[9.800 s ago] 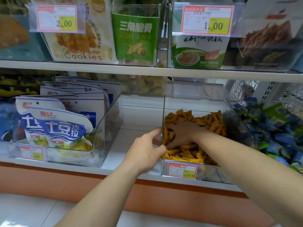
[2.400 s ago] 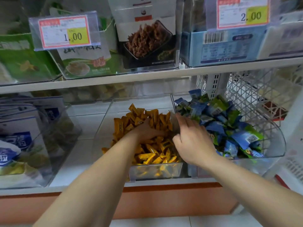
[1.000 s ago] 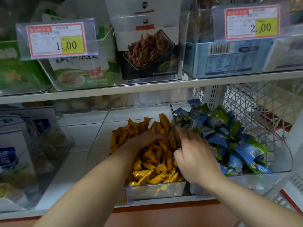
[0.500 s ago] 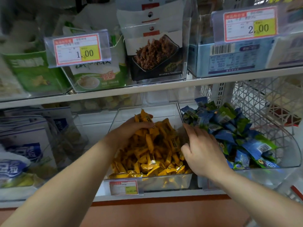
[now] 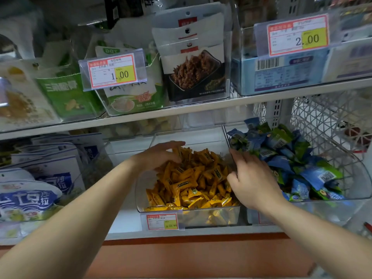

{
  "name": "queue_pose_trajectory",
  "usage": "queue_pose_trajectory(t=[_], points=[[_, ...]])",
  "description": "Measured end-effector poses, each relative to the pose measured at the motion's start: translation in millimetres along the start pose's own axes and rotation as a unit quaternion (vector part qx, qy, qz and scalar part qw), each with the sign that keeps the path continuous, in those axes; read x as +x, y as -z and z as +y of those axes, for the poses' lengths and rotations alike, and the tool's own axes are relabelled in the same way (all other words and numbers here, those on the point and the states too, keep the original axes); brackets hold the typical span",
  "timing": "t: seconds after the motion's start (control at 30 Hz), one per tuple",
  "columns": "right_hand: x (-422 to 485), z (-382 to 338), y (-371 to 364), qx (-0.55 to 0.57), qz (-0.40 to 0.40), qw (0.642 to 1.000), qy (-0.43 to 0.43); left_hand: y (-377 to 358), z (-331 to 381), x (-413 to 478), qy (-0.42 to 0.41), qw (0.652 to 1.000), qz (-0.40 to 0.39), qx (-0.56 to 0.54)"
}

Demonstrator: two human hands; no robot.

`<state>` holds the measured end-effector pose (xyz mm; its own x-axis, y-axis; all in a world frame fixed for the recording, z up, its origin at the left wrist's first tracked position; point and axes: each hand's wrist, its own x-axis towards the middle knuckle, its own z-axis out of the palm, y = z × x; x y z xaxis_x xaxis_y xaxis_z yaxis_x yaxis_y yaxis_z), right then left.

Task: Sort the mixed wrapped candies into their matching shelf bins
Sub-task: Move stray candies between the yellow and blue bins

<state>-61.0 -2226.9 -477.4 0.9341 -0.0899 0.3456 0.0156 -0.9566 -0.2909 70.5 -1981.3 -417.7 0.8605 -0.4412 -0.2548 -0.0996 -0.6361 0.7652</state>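
seemingly the sorting is in its searching step. from the head view, both hands work the clear middle bin (image 5: pixel 203 218) on the lower shelf (image 5: pixel 124 224), which is heaped with orange wrapped candies (image 5: pixel 191 184). the left hand (image 5: pixel 159 156) lies over the back left of the heap with fingers spread and fairly straight, touching the top wrappers and gripping nothing that i can see. the right hand (image 5: pixel 251 182) sits at the wall between this bin and the neighbouring right bin (image 5: pixel 342 206), which holds blue and green candies (image 5: pixel 291 158). its fingers are partly bent, their tips at the divider; whether they pinch a wrapper i cannot tell.

no blue or green piece shows among the orange ones. so the next move, as i judge it, calls for turning the heap over to bare any stray, pinching only that wrapper, and lifting it over the divider without dragging orange ones along.
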Motion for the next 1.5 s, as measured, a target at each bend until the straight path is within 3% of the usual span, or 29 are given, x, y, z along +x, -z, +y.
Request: queue_pose_trajectory(t=[0.07,0.13,0.23,0.37,0.47,0.57,0.7,0.8,0.87,0.93,1.0,1.07,1.13,1.2,1.27,1.4,1.5], points=[[0.4,0.9,-0.4,0.001,0.001,1.000,0.000,-1.8,-1.7,4.2,0.010,0.988,0.013,0.152],[0.8,1.2,-0.8,0.004,0.003,1.000,0.000,-8.6,-6.9,13.8,-0.014,0.952,0.065,0.297],[0.3,1.0,-1.8,0.007,0.006,1.000,0.001,-23.9,-15.7,31.1,-0.050,0.931,0.105,0.347],[1.0,1.9,-2.6,0.009,0.010,1.000,0.001,-40.3,-24.9,52.0,0.021,0.937,0.099,0.333],[1.2,3.5,-3.5,0.009,0.011,1.000,0.002,-42.5,-25.7,54.3,0.031,0.952,0.106,0.287],[2.2,3.5,-3.8,0.015,0.010,1.000,0.006,-36.3,-24.3,45.6,0.002,0.960,0.191,0.206],[-0.6,2.9,-1.1,0.018,0.027,0.999,0.012,-30.4,-12.4,15.0,-0.075,0.941,0.266,0.193],[-6.2,-5.5,10.3,-0.048,0.099,0.993,0.047,-35.7,7.2,-17.6,-0.123,0.935,0.324,0.074],[-11.1,-16.6,21.0,-0.057,0.137,0.985,0.084,-47.5,19.7,-39.5,-0.152,0.936,0.317,-0.003],[-17.0,-32.7,33.9,0.072,0.090,0.989,0.096,-65.7,30.6,-59.9,-0.159,0.944,0.286,-0.044],[-24.9,-46.2,42.2,0.254,0.032,0.963,0.080,-83.9,42.1,-78.7,-0.155,0.948,0.255,-0.107],[-33.4,-53.1,51.7,0.304,0.051,0.948,0.078,-96.4,49.8,-93.4,-0.159,0.946,0.246,-0.138],[-38.6,-48.7,62.3,0.330,0.046,0.942,0.040,-103.3,52.5,-105.4,-0.162,0.945,0.245,-0.143],[-40.6,-38.3,71.8,0.369,-0.012,0.929,0.013,-105.1,50.7,-112.9,-0.172,0.945,0.244,-0.136],[-41.7,-23.4,76.3,0.348,-0.037,0.937,0.017,-104.0,45.7,-116.8,-0.178,0.949,0.232,-0.117],[-19.0,14.8,83.7,0.193,0.079,0.977,-0.029,-99.0,28.8,-119.4,-0.170,0.960,0.224,0.010],[12.6,30.9,84.7,0.103,0.141,0.983,-0.056,-101.1,23.1,-127.2,-0.174,0.957,0.217,0.082]])
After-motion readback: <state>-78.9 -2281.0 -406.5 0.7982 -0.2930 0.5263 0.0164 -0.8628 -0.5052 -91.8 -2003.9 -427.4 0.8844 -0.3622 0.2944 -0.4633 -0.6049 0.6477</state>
